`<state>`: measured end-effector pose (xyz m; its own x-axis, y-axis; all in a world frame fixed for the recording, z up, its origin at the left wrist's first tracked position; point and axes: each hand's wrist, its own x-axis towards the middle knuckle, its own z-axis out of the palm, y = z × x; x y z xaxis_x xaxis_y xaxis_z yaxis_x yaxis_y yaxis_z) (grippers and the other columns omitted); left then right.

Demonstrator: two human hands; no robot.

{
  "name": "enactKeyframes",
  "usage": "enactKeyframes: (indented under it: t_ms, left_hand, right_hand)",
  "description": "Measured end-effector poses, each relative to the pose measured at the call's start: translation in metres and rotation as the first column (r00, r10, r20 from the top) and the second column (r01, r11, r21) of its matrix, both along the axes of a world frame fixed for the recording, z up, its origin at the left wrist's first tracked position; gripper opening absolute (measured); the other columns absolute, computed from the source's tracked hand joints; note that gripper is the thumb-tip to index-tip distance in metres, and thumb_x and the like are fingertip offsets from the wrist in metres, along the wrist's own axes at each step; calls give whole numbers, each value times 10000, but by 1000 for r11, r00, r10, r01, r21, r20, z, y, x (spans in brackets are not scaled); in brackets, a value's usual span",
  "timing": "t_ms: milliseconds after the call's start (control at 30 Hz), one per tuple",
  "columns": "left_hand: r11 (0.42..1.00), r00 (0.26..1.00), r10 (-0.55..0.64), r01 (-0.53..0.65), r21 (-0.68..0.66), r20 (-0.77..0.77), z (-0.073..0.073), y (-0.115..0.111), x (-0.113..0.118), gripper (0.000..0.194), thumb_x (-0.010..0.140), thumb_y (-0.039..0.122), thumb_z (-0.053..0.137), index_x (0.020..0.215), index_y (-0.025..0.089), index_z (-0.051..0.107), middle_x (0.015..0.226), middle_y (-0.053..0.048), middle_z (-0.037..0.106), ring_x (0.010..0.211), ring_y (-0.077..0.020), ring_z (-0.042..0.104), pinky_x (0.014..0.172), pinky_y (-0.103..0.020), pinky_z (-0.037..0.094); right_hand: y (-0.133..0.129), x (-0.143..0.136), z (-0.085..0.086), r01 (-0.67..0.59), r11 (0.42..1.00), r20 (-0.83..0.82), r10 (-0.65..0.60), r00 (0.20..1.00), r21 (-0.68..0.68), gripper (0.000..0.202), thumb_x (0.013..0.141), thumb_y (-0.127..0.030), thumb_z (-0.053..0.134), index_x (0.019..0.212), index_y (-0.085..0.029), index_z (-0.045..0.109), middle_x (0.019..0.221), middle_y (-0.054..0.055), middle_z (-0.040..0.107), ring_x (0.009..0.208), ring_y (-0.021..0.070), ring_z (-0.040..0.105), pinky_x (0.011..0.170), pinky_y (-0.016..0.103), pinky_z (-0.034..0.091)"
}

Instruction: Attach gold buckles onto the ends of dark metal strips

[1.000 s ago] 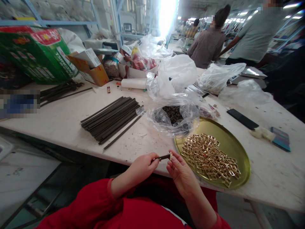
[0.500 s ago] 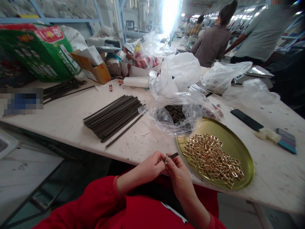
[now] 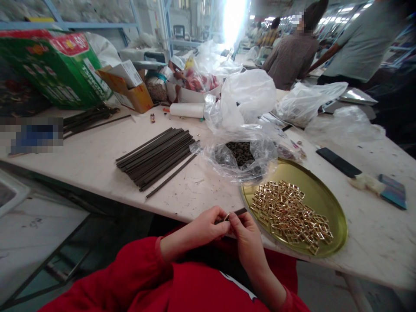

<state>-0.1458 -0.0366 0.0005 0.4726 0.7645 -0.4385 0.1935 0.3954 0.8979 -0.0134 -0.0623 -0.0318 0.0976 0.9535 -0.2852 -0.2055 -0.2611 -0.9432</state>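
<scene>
Head view looks down on a white worktable [image 3: 97,160] at whose near edge both hands meet. Judged from how things lie, most of the work seems left: one loose bundle of dark strips [image 3: 156,157], too closely packed to count, lies on the table, with a second, smaller bundle [image 3: 86,119] beside the green carton [image 3: 52,69]. One round gold tray [image 3: 325,203] holds a heap of small gold buckles [image 3: 290,214], far too many to count. One open clear bag [image 3: 240,160] just behind the tray holds dark small parts, uncountable too. Only one strip is in hand: a short dark strip [image 3: 239,211], pinched between both hands just off the tray's near-left rim. The left hand [image 3: 203,225] has its fingers closed on the strip's end; the right hand [image 3: 247,232] clamps thumb and forefinger on a single gold buckle [image 3: 226,216] at that strip.
</scene>
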Motion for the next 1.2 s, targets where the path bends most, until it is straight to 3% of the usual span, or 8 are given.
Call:
enactKeyframes:
  t_ms: [200, 367, 633, 833, 967, 1100, 1200]
  left_hand:
    - [997, 998, 56, -58, -54, -32, -3, 1, 4, 58, 759, 224, 420, 766, 167, 413, 480, 88, 431, 394, -48, 365, 399, -161, 286]
    - [999, 997, 41, -41, -6, -73, -4, 2, 3, 156, 767, 326, 450, 743, 176, 417, 467, 86, 425, 391, -61, 373, 399, -173, 294]
    - [992, 983, 13, 11, 128, -185, -10, 3, 1, 220, 782, 396, 443, 749, 178, 451, 506, 71, 445, 444, -87, 409, 439, -202, 302]
    - [966, 961, 18, 55, 254, -276, -10, 2, -1, 197, 789, 358, 438, 758, 170, 488, 539, 48, 498, 518, -107, 453, 492, -212, 310]
    - [961, 957, 29, 53, 272, -288, -9, 3, 0, 194, 797, 337, 417, 751, 170, 505, 539, 42, 508, 532, -111, 459, 494, -212, 311]
    - [956, 945, 55, 43, 290, -323, -6, 3, 0, 186, 786, 320, 427, 737, 166, 519, 545, 34, 515, 552, -119, 463, 505, -218, 319]
    - [954, 935, 69, 41, 297, -349, -4, 4, -2, 191, 781, 319, 424, 716, 165, 518, 555, 32, 509, 558, -122, 459, 504, -221, 314]
  right_hand:
    - [0, 3, 4, -22, 999, 115, 18, 993, 41, 345, 781, -494, 545, 627, -191, 483, 555, -50, 466, 531, 103, 425, 536, 229, 353]
    - [1, 6, 10, -17, 995, 275, -12, 961, 102, 333, 775, -485, 552, 625, -196, 484, 546, -45, 471, 537, 114, 441, 560, 241, 359]
    - [3, 11, 11, -114, 988, 345, 73, 936, 100, 248, 765, -430, 563, 683, -198, 527, 575, -27, 523, 548, 132, 476, 550, 256, 383]
    - [1, 13, 11, -149, 930, 592, -86, 801, 337, 86, 775, -299, 567, 773, -214, 580, 740, 18, 604, 685, 167, 542, 653, 289, 421]
    - [-1, 13, 8, -152, 933, 641, -100, 761, 327, 83, 781, -299, 562, 800, -223, 593, 729, 21, 620, 668, 175, 560, 642, 298, 426]
    - [-4, 15, 9, -181, 924, 613, -70, 787, 338, 112, 771, -315, 575, 831, -231, 620, 768, 32, 635, 722, 196, 568, 675, 317, 432]
    - [-6, 19, 13, -259, 904, 505, 57, 861, 339, 206, 828, -344, 486, 934, -238, 627, 872, 48, 637, 777, 203, 574, 700, 325, 441]
